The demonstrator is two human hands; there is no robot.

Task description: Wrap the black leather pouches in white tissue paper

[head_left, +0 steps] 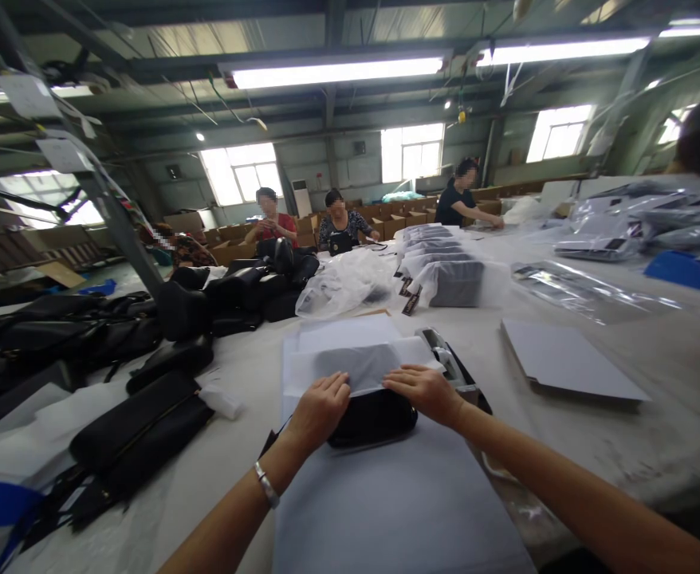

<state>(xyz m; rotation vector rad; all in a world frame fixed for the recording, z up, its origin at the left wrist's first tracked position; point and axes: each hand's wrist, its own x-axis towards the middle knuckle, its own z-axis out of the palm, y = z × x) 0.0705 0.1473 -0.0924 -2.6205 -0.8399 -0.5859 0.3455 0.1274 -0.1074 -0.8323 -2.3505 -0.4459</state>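
A black bag (374,421) lies in front of me on large white paper (379,502). A sheet of thin white tissue paper (355,365) covers its far part. At the sheet's near left edge, my left hand (321,405) is closed on the paper, fingers bent together and pressed against the bag. Opposite it, my right hand (425,392) grips the near right edge, its fingers close together on top and the thumb hidden. Just beyond my right wrist sits a narrow open box or tray (453,363) with small items I cannot make out.
Black bags (140,426) are piled on the left of the table. Ahead stand grey wrapped packages (458,283) with tags, beside crumpled clear plastic (344,283). A grey-white board (571,359) and plastic sleeves (589,288) lie right. Several people work across the table.
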